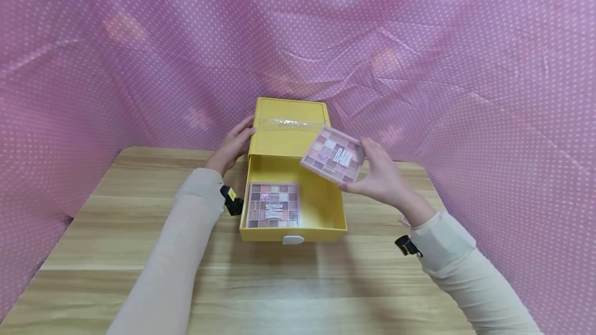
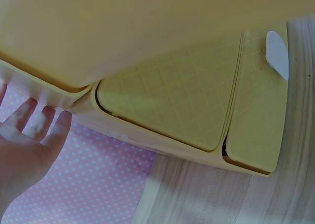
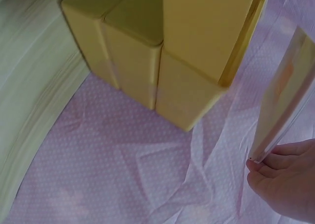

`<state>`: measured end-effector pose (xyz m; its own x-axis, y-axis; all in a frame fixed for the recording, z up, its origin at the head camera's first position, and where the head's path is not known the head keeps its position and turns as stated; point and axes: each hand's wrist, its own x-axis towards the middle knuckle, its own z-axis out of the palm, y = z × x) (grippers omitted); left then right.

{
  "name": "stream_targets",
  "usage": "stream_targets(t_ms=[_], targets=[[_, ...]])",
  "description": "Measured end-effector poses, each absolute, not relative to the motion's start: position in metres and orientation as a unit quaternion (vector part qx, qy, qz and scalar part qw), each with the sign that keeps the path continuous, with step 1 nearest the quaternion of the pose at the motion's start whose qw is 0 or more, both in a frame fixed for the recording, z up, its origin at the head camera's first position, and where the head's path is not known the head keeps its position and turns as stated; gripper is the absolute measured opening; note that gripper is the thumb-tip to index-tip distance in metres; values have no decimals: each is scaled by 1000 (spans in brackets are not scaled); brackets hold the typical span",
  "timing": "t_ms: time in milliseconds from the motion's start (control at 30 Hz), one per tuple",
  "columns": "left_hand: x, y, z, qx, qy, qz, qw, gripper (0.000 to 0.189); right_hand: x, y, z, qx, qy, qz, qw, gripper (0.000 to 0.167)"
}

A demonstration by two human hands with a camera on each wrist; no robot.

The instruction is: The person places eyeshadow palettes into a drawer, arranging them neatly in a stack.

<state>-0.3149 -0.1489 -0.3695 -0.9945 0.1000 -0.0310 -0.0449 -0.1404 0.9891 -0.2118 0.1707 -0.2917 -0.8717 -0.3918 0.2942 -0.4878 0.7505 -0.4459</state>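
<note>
A yellow drawer cabinet (image 1: 284, 141) stands on the table with its top drawer (image 1: 326, 208) pulled out toward me. One eyeshadow palette (image 1: 273, 201) with a grid of coloured squares lies flat on the left side inside that drawer. My right hand (image 1: 384, 180) pinches a second, similar palette (image 1: 330, 153) by its right edge, tilted above the drawer's right part. Seen from the right wrist, this palette (image 3: 283, 96) is edge-on between thumb and fingers. My left hand (image 1: 233, 146) rests its fairly straight fingers against the cabinet's left side, fingertips at the upper section in the left wrist view.
Lower drawers (image 2: 172, 96) of the cabinet are closed; one has a white pull (image 2: 277, 55). Clear tape (image 1: 291, 124) crosses the cabinet's top. A small flat item (image 1: 405, 221) shows partly behind my right wrist. Pink dotted cloth (image 1: 298, 30) hangs around the wooden table (image 1: 284, 293).
</note>
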Motion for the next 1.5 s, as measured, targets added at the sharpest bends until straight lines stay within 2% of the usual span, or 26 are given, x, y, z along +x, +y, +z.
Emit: stream_targets(t_ms=[200, 567, 800, 1167, 1500], targets=[[-316, -149, -370, 22, 653, 755, 47, 48, -204, 153, -295, 262, -930, 251, 57, 109], [-315, -148, -370, 18, 657, 753, 43, 47, -199, 124, -312, 342, -908, 238, 33, 110], [-313, -147, -371, 19, 658, 751, 42, 48, -195, 113, -323, 361, -908, 214, 7, 113], [-309, -146, -370, 19, 661, 749, 40, 48, -197, 100, -337, 377, -905, 193, -44, 104], [-305, -144, -368, 11, 658, 752, 42, 48, -200, 94, -348, 390, -904, 166, -48, 102]])
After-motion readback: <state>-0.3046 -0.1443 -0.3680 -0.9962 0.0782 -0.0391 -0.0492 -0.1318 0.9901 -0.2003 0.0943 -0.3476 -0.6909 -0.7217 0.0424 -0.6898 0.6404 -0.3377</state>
